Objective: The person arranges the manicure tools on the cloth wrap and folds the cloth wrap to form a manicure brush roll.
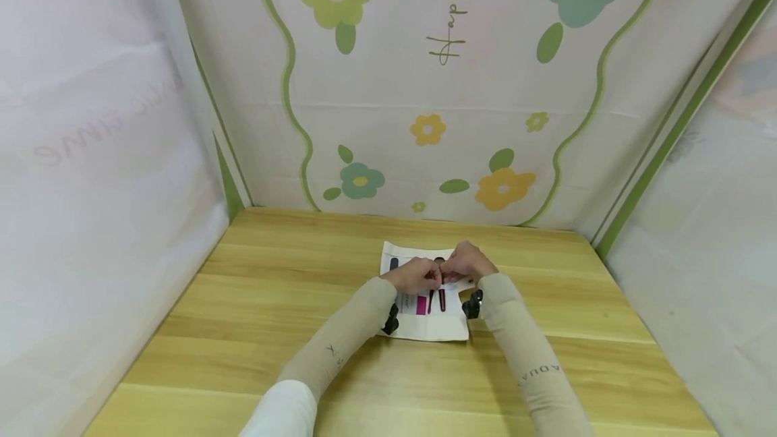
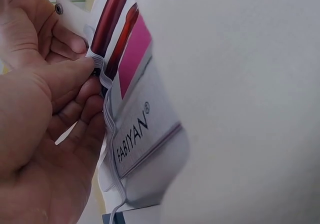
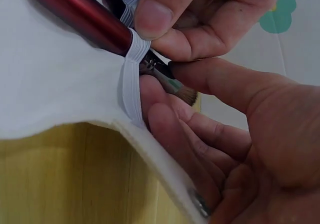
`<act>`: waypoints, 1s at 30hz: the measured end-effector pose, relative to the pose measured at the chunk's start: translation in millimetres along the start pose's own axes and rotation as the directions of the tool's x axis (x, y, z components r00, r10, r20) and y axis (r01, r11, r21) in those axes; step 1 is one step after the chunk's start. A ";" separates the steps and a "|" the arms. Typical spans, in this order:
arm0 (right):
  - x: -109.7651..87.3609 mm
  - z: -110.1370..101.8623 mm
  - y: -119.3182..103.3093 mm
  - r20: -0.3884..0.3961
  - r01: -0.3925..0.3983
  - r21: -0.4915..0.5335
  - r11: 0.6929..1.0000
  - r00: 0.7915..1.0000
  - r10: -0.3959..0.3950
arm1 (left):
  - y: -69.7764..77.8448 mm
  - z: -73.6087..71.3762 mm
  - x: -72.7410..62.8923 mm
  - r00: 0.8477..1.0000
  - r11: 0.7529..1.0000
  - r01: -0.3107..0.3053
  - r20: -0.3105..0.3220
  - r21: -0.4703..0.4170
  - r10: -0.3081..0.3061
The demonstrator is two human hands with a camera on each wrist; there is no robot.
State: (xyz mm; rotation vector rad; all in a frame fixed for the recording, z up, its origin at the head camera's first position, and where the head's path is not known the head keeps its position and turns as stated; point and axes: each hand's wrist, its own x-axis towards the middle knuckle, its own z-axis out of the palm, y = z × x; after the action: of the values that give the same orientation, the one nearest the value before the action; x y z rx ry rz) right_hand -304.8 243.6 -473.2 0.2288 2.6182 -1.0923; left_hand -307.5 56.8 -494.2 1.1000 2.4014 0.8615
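The left forearm point(image 1: 342, 339) and right forearm point(image 1: 528, 356) reach forward and slant inward, bringing both hands close together. The left hand point(image 1: 417, 276) pinches, its thumb point(image 2: 62, 79) stretched out and its fingers point(image 2: 82, 115) bent to meet it. The right hand point(image 1: 469, 261) also pinches, its thumb point(image 3: 225, 81) extended above and its fingers point(image 3: 172, 134) curled beneath, with the palm partly facing the wrist camera.
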 end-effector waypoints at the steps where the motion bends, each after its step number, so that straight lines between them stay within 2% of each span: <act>1: 0.1 -0.3 -0.8 -0.013 0.001 -0.011 1.000 1.000 -0.002 | 0.9 0.0 -0.1 1.000 1.000 0.004 0.000 0.000 -0.004; 6: 1.9 1.0 -1.5 -0.105 0.024 -0.111 0.993 0.994 -0.036 | 4.0 1.6 -0.3 1.000 1.000 0.008 0.008 -0.010 -0.008; 10: 1.4 3.1 0.8 -0.128 0.062 -0.132 0.989 0.989 -0.079 | 4.9 3.7 0.1 1.000 1.000 0.008 0.014 -0.015 -0.008; 17: 0.7 2.8 1.7 -0.116 0.052 -0.150 0.987 0.991 -0.070 | 4.5 4.6 0.8 1.000 1.000 0.011 0.006 -0.010 -0.011; 22: -2.5 0.4 0.3 -0.089 0.088 -0.173 0.981 0.991 -0.105 | 3.4 4.0 1.7 1.000 1.000 0.013 -0.007 0.010 -0.013; 27: -16.2 -10.2 -7.6 -0.078 0.146 -0.197 0.969 0.983 -0.164 | 0.1 -0.2 2.6 1.000 1.000 -0.005 -0.011 0.024 0.005; 30: -30.1 -21.8 -9.3 -0.078 0.189 -0.204 0.961 0.975 -0.208 | -4.2 -9.2 -0.7 1.000 1.000 -0.010 -0.029 0.012 0.010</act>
State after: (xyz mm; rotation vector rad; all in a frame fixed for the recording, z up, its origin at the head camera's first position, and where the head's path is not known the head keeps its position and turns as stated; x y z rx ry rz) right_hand -283.3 251.6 -442.6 -0.0248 2.8646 -0.8937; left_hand -314.4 50.6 -490.1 1.1125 2.4296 0.8726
